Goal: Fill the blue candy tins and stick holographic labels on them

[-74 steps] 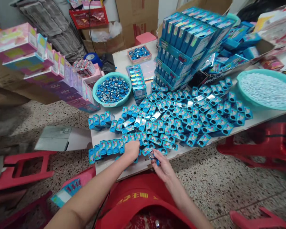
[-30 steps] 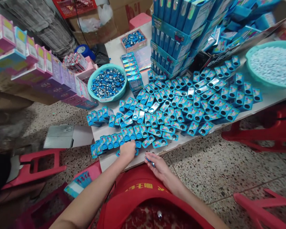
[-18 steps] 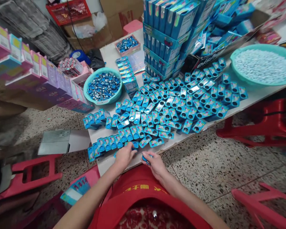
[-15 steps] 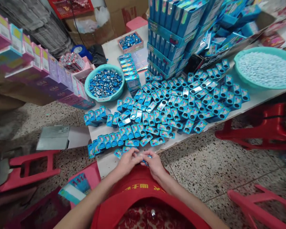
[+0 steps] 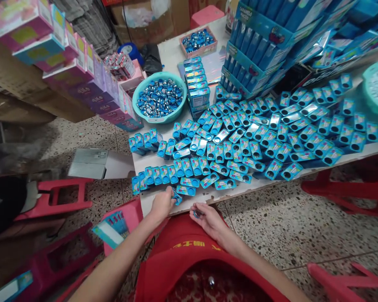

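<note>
My left hand [image 5: 162, 204] is closed at the table's front edge, its fingers round a small blue box [image 5: 177, 198] whose printed top partly shows. Just to the right, my right hand [image 5: 209, 220] is curled palm up over my lap, with small blue and silver round caps [image 5: 197, 213] at its fingers; I cannot tell how many. Rows of similar blue boxes [image 5: 184, 167] stand beyond my hands. On the left, their tops have blue round caps; many farther right [image 5: 274, 170] show dark round holes.
A turquoise bowl [image 5: 137, 110] of round caps stands behind the boxes. Tall stacks of blue display cartons [image 5: 255, 50] rise at the back, and pink and purple boxes [image 5: 97, 98] at left. A second turquoise bowl [image 5: 368, 102] holds white pieces. Red stools [image 5: 330, 184] stand around.
My hands were together over my lap and have separated. The left has moved forward and left onto a small blue box; the right has turned palm up with caps. The view has shifted left.
</note>
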